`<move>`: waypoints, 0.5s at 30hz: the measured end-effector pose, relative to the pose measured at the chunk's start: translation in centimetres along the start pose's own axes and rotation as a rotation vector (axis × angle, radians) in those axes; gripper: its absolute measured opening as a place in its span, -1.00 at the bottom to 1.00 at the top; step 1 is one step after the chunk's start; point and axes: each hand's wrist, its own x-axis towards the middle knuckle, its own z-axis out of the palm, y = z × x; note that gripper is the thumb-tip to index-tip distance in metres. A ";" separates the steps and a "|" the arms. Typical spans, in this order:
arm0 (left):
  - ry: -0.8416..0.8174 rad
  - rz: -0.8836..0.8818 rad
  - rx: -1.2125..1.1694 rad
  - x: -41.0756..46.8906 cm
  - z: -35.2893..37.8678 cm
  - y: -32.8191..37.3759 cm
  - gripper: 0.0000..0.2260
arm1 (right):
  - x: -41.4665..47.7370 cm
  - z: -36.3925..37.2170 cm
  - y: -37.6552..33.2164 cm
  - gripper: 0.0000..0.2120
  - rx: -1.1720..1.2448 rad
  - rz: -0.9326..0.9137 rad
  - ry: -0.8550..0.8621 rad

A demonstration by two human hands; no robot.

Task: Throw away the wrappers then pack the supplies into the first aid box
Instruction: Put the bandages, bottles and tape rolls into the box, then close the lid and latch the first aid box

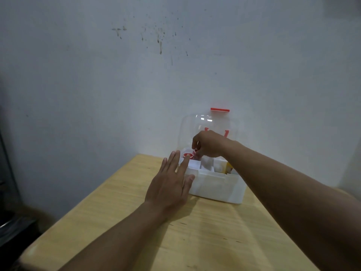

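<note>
The white first aid box (218, 189) stands open on the wooden table (136, 222), its clear lid (211, 124) with a red handle (220, 110) tipped back against the wall. Inside I see white packets and a yellow item (229, 167). My left hand (170, 184) lies flat with fingers spread against the box's left front corner, a fingertip touching a small round red-and-clear container (188, 152) at the box's far left. My right hand (207, 145) reaches over the box, fingers pinched at that container's right edge; whether it grips it is unclear.
A stained pale wall (156, 65) rises right behind the box. The table's left edge runs diagonally toward me, with a dark floor and dark objects (11, 222) beyond it at the left.
</note>
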 end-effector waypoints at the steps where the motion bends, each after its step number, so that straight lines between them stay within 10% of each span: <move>1: 0.002 -0.003 0.000 0.0 0.0 0.1 -0.41 | 0.0 0.0 0.0 -0.69 -0.001 -0.009 0.000; 15: 0.009 -0.034 -0.085 3.3 -1.9 0.8 -0.52 | -2.4 -3.6 1.6 -0.66 0.067 0.050 0.248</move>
